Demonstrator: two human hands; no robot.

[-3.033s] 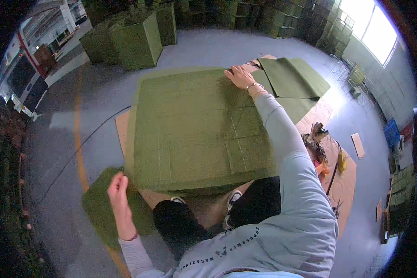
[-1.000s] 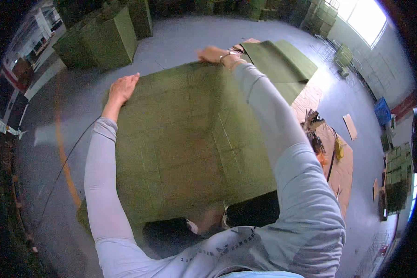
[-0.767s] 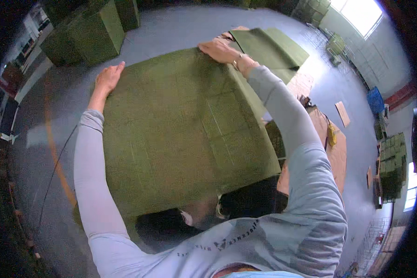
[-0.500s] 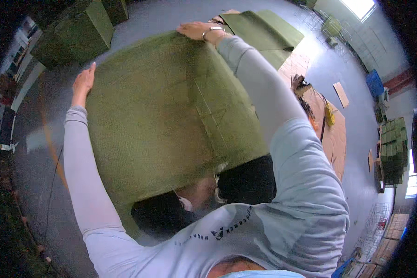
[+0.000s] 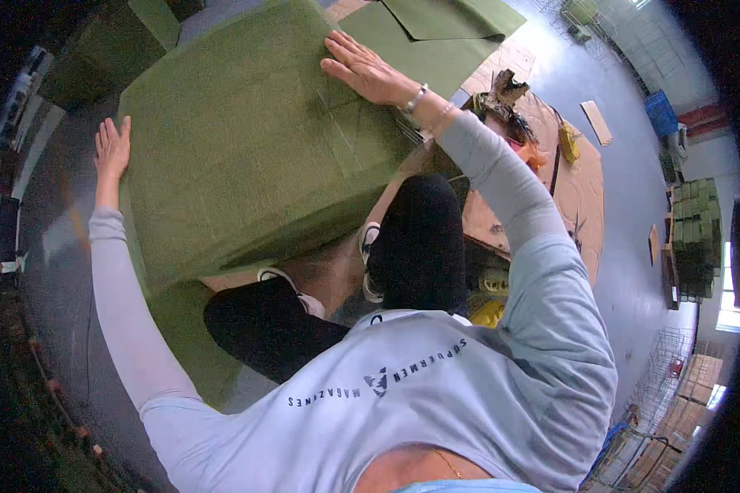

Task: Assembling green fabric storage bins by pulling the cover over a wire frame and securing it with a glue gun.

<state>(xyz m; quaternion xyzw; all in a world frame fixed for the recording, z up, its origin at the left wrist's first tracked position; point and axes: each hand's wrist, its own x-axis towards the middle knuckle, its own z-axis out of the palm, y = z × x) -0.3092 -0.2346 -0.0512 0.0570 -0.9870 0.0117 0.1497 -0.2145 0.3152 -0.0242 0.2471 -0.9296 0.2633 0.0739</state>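
A large green, woven-looking panel (image 5: 230,140) fills the space before my knees. Its near edge bends down and casts a dark shadow underneath; whether it is the side of a box I cannot tell. At its left edge is my left hand (image 5: 113,152), open, fingers stretched upward and the palm side against the edge. My right hand (image 5: 370,72) lies flat near the panel's far right corner, fingers extended. Neither hand grips anything. Faint straight lines run across the panel's right part.
More green sheets (image 5: 444,49) lie beyond my right hand, over brown cardboard (image 5: 580,197). On the cardboard are a dark, stained tool-like object (image 5: 501,103) and a yellow item (image 5: 567,141). Green boxes (image 5: 99,49) stand at the far left. Stacked green pieces (image 5: 695,238) stand at the right.
The panel has shifted away from my body, uncovering my knees and shoes. My left hand is farther left with its fingers more spread; my right hand now lies flat on the panel.
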